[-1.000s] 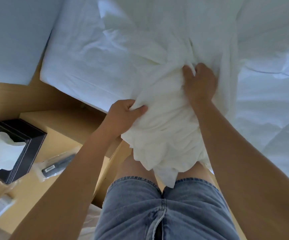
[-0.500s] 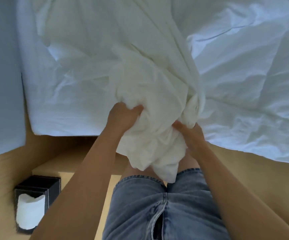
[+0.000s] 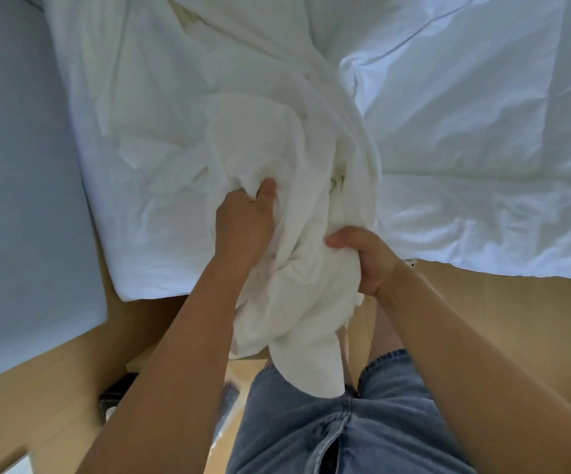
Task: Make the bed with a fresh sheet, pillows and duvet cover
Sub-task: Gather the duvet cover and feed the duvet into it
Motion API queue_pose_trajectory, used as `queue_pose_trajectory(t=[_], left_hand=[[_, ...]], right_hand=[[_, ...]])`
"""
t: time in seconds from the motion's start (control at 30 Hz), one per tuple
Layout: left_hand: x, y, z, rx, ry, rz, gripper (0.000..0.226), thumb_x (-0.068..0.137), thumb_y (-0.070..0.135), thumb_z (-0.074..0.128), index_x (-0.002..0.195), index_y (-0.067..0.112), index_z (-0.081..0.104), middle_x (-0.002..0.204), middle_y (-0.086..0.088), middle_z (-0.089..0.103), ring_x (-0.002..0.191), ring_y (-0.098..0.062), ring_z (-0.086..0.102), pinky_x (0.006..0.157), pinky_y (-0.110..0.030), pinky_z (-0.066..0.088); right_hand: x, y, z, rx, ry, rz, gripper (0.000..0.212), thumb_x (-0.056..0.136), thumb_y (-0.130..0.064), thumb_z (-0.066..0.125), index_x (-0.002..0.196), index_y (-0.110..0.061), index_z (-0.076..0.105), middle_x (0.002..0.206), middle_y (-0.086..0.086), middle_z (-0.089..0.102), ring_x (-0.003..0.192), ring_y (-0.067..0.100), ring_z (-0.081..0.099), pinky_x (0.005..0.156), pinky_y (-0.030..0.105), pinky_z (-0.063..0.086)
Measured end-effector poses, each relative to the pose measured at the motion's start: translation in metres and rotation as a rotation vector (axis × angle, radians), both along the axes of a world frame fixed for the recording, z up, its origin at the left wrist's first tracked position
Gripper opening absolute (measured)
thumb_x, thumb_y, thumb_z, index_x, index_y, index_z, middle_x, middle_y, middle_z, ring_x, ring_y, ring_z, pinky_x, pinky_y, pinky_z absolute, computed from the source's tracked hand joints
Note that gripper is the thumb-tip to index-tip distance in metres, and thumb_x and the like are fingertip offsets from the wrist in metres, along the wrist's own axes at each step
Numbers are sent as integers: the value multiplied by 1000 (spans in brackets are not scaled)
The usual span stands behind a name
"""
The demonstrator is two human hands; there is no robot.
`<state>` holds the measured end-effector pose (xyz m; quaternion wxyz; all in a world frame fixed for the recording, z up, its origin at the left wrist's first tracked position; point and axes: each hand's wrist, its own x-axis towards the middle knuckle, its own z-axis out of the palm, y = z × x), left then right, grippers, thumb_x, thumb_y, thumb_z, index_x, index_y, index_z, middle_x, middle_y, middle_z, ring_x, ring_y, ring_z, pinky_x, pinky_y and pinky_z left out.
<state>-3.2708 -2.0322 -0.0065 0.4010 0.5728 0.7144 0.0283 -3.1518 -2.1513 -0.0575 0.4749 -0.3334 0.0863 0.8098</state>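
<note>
**Q:** What are the hands doing?

**A:** The left hand (image 3: 246,220) grips a bunched white cotton sheet (image 3: 297,285), its fingers buried in the folds. The right hand (image 3: 367,263), just beside it, clutches the same bundle.

**Q:** Where is the bundle?

**A:** It hangs off the white bed's edge (image 3: 161,261) onto blue denim shorts (image 3: 362,436).

**Q:** Any containers?

**A:** A black box (image 3: 116,398) sits under the left forearm, its contents hidden.

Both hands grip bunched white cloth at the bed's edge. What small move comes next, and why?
Probably draw the hands apart to find an edge: left hand and right hand grip the cloth close together, and it hangs wadded between them.
</note>
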Motion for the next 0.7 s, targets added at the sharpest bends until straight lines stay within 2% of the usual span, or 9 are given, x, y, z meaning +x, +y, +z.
queue_pose_trajectory(t=[0.1,0.17,0.23,0.3,0.37,0.47,0.53,0.63,0.7], left_hand=[[4,1,5,40,12,-24,32,91,44,54,74,18,60,68,5,59,65,-9,56,69,-27,45],[7,0,9,47,18,-35,37,91,45,55,72,14,61,63,3,59,60,-10,57,61,-20,48],[10,-1,14,62,50,-62,40,91,46,54,65,16,56,60,3,56,55,-5,53,49,-10,40],[11,-1,18,77,71,-78,43,92,47,53,62,16,54,59,3,55,55,-5,52,51,-13,40],[13,-5,22,79,85,-87,46,92,49,52,61,15,54,58,2,55,56,-8,53,55,-23,41],[11,-6,30,78,118,-84,47,90,53,52,72,11,61,66,2,58,64,-13,56,65,-27,43],[-3,2,40,80,137,-33,45,88,56,53,83,13,62,78,4,60,74,-16,57,71,-25,44],[-36,12,54,81,194,8,41,84,58,57,67,20,57,70,9,57,63,-6,53,54,-19,37],[-58,7,53,43,196,45,36,83,56,61,67,24,56,70,10,56,64,-4,52,55,-20,37]], right_hand=[[-1,1,-1,-10,9,3,55,49,-13,71,103,-7,65,92,9,73,85,26,70,68,37,57],[5,-2,-1,2,-10,11,43,50,-8,68,92,-10,73,87,8,73,81,24,71,65,34,57],[15,-4,3,39,-31,38,30,49,-10,72,78,-15,78,82,5,73,77,21,71,64,32,57],[24,-1,10,89,0,92,45,32,-23,91,75,-15,79,79,4,73,75,19,71,63,31,57],[29,2,19,102,-33,219,57,27,-31,96,78,-13,76,79,5,73,74,20,70,62,31,57],[35,7,26,37,-190,256,28,53,-11,84,78,-10,73,77,7,72,71,22,70,59,29,56],[50,1,21,-102,-319,145,27,57,-11,77,83,-7,71,76,9,71,71,24,69,60,30,55],[93,-17,15,-153,-570,82,28,77,5,62,103,-6,63,81,9,68,69,22,68,58,30,55],[128,-28,10,-166,-664,109,29,78,10,58,98,-11,63,75,7,69,61,20,68,52,33,56]])
